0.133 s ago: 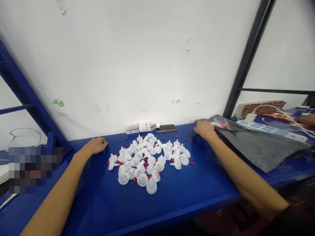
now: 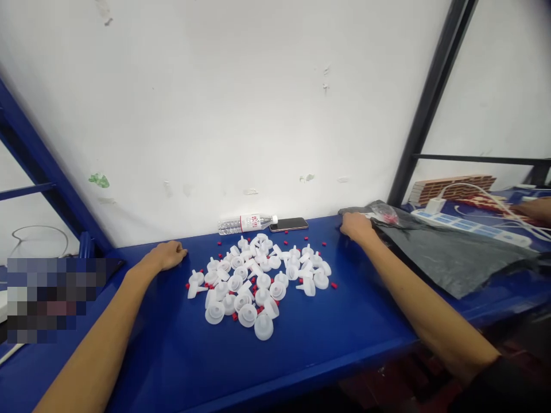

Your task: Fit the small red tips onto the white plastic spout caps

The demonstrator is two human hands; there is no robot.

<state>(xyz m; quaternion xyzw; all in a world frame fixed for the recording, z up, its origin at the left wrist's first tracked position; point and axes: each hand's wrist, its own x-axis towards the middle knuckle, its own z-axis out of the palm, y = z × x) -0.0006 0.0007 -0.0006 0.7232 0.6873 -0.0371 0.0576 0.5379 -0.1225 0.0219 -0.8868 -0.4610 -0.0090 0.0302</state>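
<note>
A heap of several white plastic caps [image 2: 253, 284] with small red plugs [image 2: 334, 285] scattered among them lies in the middle of the blue table [image 2: 301, 344]. My left hand [image 2: 169, 254] rests on the table left of the heap, fingers curled loosely, holding nothing that shows. My right hand [image 2: 356, 226] lies at the near edge of a black plastic sheet [image 2: 447, 258], right of the heap, fingers bent down on it. A clear bag with red plugs [image 2: 387, 215] sits just beyond that hand.
A water bottle [image 2: 246, 223] lies on its side by a phone [image 2: 289, 224] against the white wall. A white power strip [image 2: 469, 228] with cables, a brick-patterned block [image 2: 456, 187] and another person's hand [image 2: 534, 209] are at right. Blue and black frame posts flank the table.
The view has shifted slightly; both hands stay where they were.
</note>
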